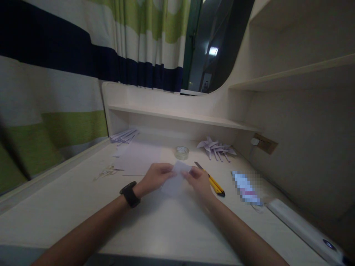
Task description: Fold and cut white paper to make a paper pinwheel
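A small white sheet of paper (175, 181) is held between my two hands, just above the desk. My left hand (157, 178), with a dark watch on its wrist, pinches the paper's left edge. On the opposite edge, the fingers of my right hand (198, 180) are closed on the same sheet. A yellow utility knife (215, 184) with its blade out lies right beside my right hand. Beyond the paper stands a roll of clear tape (181, 152). A stack of white paper (138, 157) lies behind my left hand.
Several folded paper pinwheels (215, 147) lie at the back right, and rolled paper sticks (124, 136) at the back left. Scissors (109, 170) rest left of the stack. A phone (246, 188) and a long white device (302, 225) lie on the right. A shelf (177, 117) spans the back.
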A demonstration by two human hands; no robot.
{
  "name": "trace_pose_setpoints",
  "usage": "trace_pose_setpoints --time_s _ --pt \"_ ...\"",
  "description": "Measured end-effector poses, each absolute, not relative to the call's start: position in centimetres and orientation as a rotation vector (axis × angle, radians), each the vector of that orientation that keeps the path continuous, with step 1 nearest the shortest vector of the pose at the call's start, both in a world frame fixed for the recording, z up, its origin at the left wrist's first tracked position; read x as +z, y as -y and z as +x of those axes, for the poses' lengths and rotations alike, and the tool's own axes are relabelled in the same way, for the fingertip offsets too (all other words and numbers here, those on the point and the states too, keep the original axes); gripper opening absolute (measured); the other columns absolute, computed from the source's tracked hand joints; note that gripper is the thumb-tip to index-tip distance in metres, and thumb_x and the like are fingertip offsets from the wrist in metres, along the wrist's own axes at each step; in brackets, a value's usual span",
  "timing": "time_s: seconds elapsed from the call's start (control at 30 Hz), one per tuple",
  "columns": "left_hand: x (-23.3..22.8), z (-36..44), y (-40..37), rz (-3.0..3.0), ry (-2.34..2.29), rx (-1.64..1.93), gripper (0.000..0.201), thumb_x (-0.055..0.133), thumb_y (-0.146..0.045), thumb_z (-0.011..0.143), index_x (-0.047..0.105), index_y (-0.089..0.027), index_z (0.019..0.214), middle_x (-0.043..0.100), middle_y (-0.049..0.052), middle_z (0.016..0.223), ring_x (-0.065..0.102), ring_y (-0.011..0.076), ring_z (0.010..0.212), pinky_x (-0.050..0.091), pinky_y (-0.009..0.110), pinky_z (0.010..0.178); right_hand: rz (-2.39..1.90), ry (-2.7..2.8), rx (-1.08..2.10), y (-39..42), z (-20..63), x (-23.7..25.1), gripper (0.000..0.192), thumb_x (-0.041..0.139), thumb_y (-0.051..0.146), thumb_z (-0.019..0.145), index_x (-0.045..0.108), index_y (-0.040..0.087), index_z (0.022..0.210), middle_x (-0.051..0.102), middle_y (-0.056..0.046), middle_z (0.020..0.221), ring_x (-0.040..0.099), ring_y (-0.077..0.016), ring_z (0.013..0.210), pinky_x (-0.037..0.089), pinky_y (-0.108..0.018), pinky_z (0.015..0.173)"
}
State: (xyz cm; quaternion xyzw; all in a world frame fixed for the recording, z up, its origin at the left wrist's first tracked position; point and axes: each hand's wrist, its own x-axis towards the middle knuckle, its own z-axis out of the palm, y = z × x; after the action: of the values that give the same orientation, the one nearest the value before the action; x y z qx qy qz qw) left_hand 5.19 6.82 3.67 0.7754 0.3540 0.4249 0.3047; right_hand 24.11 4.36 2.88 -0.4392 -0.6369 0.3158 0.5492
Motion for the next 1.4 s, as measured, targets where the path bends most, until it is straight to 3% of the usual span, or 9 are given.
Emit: trace_pose_setpoints --time_s 0.2,0.33,0.5,0.97,1.17,1.4 --pt "3.6 6.0 -5.8 1.99 -0.935 1.207 0.018 0.067 -0.036 0.074 0.074 -0.023 0.085 0.072 0.002 0.083 0.064 0.0203 0.076 0.046 0.026 0.069 -0.991 1.515 0.589 -3.8 24.0 2.8 0.015 0.066 0.036 0.074 0.069 0.021 0.072 0.066 -0.003 0.074 0.056 -0.0174 0.065 0.042 -0.028 0.061" --pt "3.2 6.1 -5.7 2.007 -1.002 1.164 0.021 0.063 -0.039 0.076 0.075 -0.021 0.08 0.071 0.002 0.075 0.062 0.0201 0.071 0.044 0.026 0.062 -1.007 1.517 0.622 -3.9 24.1 2.6 0.019 0.066 0.039 0.072 0.069 0.02 0.069 0.063 -0.003 0.066 0.054 -0.0165 0.059 0.042 -0.027 0.056" --pt "3.1 6.1 -5.9 1.966 -0.983 1.149 0.019 0.066 -0.036 0.072 0.075 -0.02 0.079 0.07 0.002 0.071 0.062 0.0212 0.071 0.044 0.026 0.06 -0.981 1.475 0.675 -3.8 24.4 3.3 0.028 0.065 0.044 0.073 0.071 0.018 0.08 0.061 -0.002 0.062 0.049 -0.0135 0.051 0.039 -0.025 0.048" --pt "3.1 6.3 -5.3 2.005 -1.036 1.103 0.028 0.063 -0.041 0.076 0.074 -0.015 0.079 0.07 0.003 0.074 0.063 0.0184 0.069 0.045 0.024 0.059 -0.943 1.413 0.755 -3.6 24.3 3.8 0.027 0.067 0.042 0.072 0.071 0.015 0.071 0.057 0.0 0.052 0.046 -0.0096 0.044 0.035 -0.021 0.041" --pt "3.1 6.3 -5.5 1.972 -1.012 1.079 0.03 0.066 -0.043 0.073 0.074 -0.014 0.077 0.069 0.005 0.072 0.062 0.0181 0.066 0.044 0.024 0.057 -0.906 1.383 0.81 -3.4 24.3 4.3 0.029 0.066 0.039 0.072 0.067 0.014 0.057 0.052 0.001 0.047 0.043 -0.0089 0.043 0.034 -0.021 0.041" --pt "3.4 6.4 -5.6 1.897 -1.052 1.057 0.032 0.069 -0.043 0.07 0.073 -0.012 0.077 0.069 0.006 0.072 0.062 0.0191 0.065 0.044 0.025 0.055 -0.925 1.35 0.836 -3.8 24.2 4.0 0.03 0.066 0.04 0.073 0.067 0.014 0.059 0.051 0.001 0.047 0.042 -0.0087 0.044 0.033 -0.021 0.041"
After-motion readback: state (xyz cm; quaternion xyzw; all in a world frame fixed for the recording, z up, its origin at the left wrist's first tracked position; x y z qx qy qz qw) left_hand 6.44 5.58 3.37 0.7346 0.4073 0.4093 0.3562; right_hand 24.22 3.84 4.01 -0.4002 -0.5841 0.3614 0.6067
